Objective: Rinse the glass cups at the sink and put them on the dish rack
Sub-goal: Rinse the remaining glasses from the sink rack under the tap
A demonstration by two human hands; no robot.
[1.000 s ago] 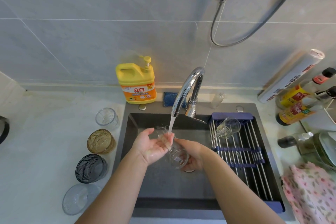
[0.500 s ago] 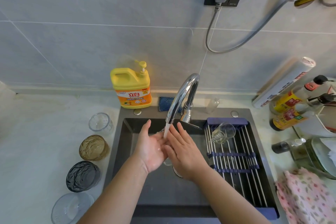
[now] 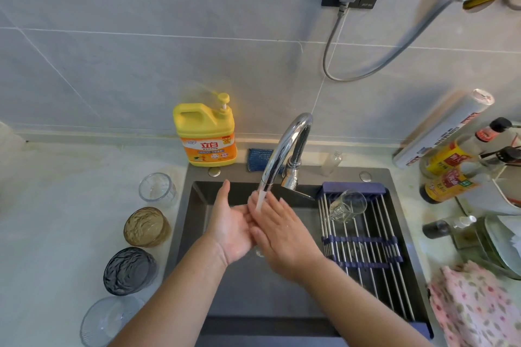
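Grey tiles (image 3: 141,36) are backing your pale counter (image 3: 56,220), where four glass cups (image 3: 146,227) are standing left of the dark sink (image 3: 267,304). One clear cup (image 3: 348,205) is lying tipped on the dish rack (image 3: 366,242). Your left hand (image 3: 231,228) and right hand (image 3: 284,239) are meeting flat-fingered under the tap's stream (image 3: 260,200), gripping nothing.

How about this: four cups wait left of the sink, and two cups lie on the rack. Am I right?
Not quite. Only one cup lies on the rack, as the head view shows. Four cups do wait left of the sink: a clear cup, an amber cup, a dark cup and another clear cup.
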